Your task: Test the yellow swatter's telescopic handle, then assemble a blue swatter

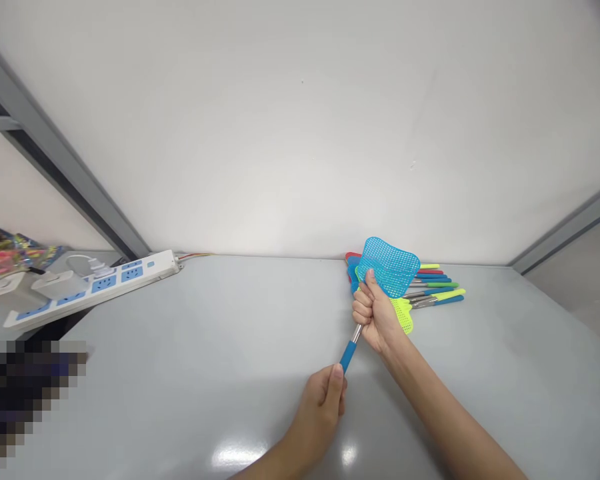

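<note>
A blue fly swatter (391,262) with a perforated head, a metal shaft and a blue grip is held tilted above the grey table. My left hand (325,397) is closed around the lower end of its blue grip. Higher up, just below the head, my right hand (374,312) wraps round the shaft with the thumb laid along it. Behind the right hand lies a pile of fly swatters (437,293) with blue, yellow, green and red handles pointing right. The held swatter and my right hand partly hide their heads.
On the left a white power strip (147,267) with plugged-in chargers (60,285) lies across the table edge. Colourful shiny packets (10,257) sit beyond it. A white wall (300,147) rises behind the grey table (205,347).
</note>
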### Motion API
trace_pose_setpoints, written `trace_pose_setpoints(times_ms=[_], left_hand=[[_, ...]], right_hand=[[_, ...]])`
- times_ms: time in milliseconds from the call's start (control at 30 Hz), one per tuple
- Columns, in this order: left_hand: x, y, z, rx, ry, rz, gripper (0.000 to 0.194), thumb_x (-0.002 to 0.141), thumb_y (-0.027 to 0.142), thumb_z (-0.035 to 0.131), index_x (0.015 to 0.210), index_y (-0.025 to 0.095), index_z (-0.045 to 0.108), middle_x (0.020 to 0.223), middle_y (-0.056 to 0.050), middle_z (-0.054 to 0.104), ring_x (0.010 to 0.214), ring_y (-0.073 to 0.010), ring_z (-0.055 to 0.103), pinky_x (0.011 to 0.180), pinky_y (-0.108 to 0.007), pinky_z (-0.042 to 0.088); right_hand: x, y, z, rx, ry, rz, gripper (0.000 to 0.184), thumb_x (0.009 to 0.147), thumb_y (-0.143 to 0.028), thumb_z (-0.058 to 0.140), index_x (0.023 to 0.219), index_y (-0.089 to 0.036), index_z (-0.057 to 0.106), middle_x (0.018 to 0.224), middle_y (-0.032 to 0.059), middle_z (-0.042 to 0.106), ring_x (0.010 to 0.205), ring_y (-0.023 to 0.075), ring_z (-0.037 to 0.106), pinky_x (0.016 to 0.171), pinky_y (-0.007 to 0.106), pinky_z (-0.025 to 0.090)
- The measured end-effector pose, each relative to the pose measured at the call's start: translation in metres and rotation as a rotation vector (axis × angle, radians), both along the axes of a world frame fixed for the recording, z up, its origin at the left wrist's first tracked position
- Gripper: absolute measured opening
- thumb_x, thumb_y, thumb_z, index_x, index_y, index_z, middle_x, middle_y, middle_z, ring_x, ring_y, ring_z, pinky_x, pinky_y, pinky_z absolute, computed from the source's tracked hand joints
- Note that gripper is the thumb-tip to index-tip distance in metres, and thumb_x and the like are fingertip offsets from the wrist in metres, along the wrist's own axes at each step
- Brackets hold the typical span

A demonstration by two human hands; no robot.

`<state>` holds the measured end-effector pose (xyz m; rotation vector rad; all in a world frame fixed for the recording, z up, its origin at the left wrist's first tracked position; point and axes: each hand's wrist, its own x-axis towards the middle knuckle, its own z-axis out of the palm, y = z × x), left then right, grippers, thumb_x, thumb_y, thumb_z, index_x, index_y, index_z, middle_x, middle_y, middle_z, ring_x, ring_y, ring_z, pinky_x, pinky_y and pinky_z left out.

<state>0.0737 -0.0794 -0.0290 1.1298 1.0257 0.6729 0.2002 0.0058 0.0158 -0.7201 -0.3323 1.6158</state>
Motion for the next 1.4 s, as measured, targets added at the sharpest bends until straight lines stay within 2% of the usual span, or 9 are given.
trace_pose_setpoints(times_ms=[267, 467, 600, 700, 833, 967, 1067, 1200, 1400], left_hand=[[0.004, 0.006, 0.000, -0.335, -0.270, -0.035, 0.045, 0.069, 0.062, 0.032, 0.057, 0.018, 0.030, 0.036, 0.010, 0.017, 0.030, -0.0027, 0.010, 0.031, -0.019, 0.005], [-0.009, 0.020, -0.002, -0.808, -0.653, -0.214, 0.037, 0.075, 0.049, 0.036, 0.057, 0.018, 0.027, 0.037, 0.010, 0.010, 0.029, -0.0028, 0.002, 0.029, -0.016, 0.002], [-0.014, 0.027, 0.001, -0.892, -0.816, -0.335, 0.035, 0.079, 0.044, 0.033, 0.057, 0.017, 0.027, 0.038, 0.010, 0.010, 0.029, -0.0035, 0.001, 0.027, -0.016, 0.002], [-0.015, 0.028, 0.014, -0.755, -0.647, -0.361, 0.035, 0.077, 0.048, 0.033, 0.060, 0.017, 0.032, 0.040, 0.010, 0.014, 0.030, -0.0028, 0.005, 0.029, -0.015, 0.006], [-0.015, 0.029, 0.032, -0.365, -0.323, -0.374, 0.036, 0.077, 0.051, 0.028, 0.074, 0.018, 0.041, 0.047, 0.009, 0.025, 0.032, -0.0027, 0.014, 0.034, -0.017, 0.013], [-0.011, 0.026, 0.030, 0.213, 0.084, -0.176, 0.031, 0.078, 0.045, 0.031, 0.069, 0.018, 0.042, 0.055, 0.005, 0.035, 0.044, -0.0062, 0.026, 0.043, -0.021, 0.019], [-0.010, 0.020, 0.024, 0.356, 0.238, -0.053, 0.033, 0.078, 0.045, 0.032, 0.059, 0.018, 0.032, 0.049, 0.006, 0.029, 0.045, -0.0078, 0.022, 0.045, -0.023, 0.019], [-0.016, 0.016, 0.027, -0.034, 0.055, -0.161, 0.038, 0.075, 0.054, 0.026, 0.059, 0.019, 0.029, 0.046, 0.007, 0.022, 0.037, -0.0053, 0.018, 0.036, -0.020, 0.014], [-0.026, 0.026, 0.028, -0.685, -0.495, -0.292, 0.034, 0.075, 0.051, 0.034, 0.066, 0.019, 0.033, 0.046, 0.010, 0.017, 0.030, -0.0018, 0.005, 0.026, -0.014, 0.000]], right_hand=[[0.005, -0.003, -0.009, -0.047, 0.023, -0.071, 0.046, 0.068, -0.043, 0.053, 0.051, -0.019, 0.018, 0.041, -0.0110, 0.010, 0.034, 0.0027, 0.003, 0.029, 0.015, 0.003], [0.004, -0.004, -0.015, -0.042, 0.000, -0.095, 0.043, 0.070, -0.043, 0.051, 0.051, -0.019, 0.020, 0.041, -0.0107, 0.010, 0.034, 0.0032, 0.003, 0.028, 0.016, 0.005], [0.005, -0.006, -0.011, -0.025, -0.006, -0.109, 0.044, 0.071, -0.045, 0.048, 0.051, -0.019, 0.019, 0.041, -0.0104, 0.010, 0.035, 0.0037, 0.002, 0.028, 0.017, 0.004], [0.008, -0.009, -0.003, 0.026, -0.017, -0.092, 0.045, 0.071, -0.047, 0.046, 0.050, -0.019, 0.018, 0.041, -0.0098, 0.009, 0.035, 0.0041, 0.002, 0.029, 0.018, 0.005], [0.007, -0.015, 0.009, 0.083, -0.036, -0.081, 0.045, 0.072, -0.048, 0.045, 0.050, -0.019, 0.019, 0.042, -0.0092, 0.009, 0.035, 0.0044, 0.003, 0.030, 0.019, 0.005], [-0.005, -0.018, 0.013, 0.103, -0.101, -0.189, 0.044, 0.071, -0.049, 0.045, 0.051, -0.018, 0.021, 0.043, -0.0089, 0.010, 0.035, 0.0041, 0.006, 0.031, 0.019, 0.006], [-0.016, -0.017, 0.011, 0.060, -0.105, -0.174, 0.045, 0.070, -0.050, 0.047, 0.052, -0.019, 0.020, 0.043, -0.0093, 0.010, 0.035, 0.0040, 0.006, 0.031, 0.019, 0.005], [-0.023, -0.012, 0.005, -0.030, -0.059, -0.041, 0.047, 0.068, -0.049, 0.050, 0.051, -0.019, 0.017, 0.041, -0.0103, 0.009, 0.034, 0.0036, 0.004, 0.030, 0.018, 0.003], [-0.025, -0.009, -0.004, -0.090, -0.001, -0.047, 0.045, 0.068, -0.043, 0.052, 0.052, -0.020, 0.017, 0.040, -0.0112, 0.009, 0.033, 0.0033, 0.003, 0.028, 0.017, 0.004]])
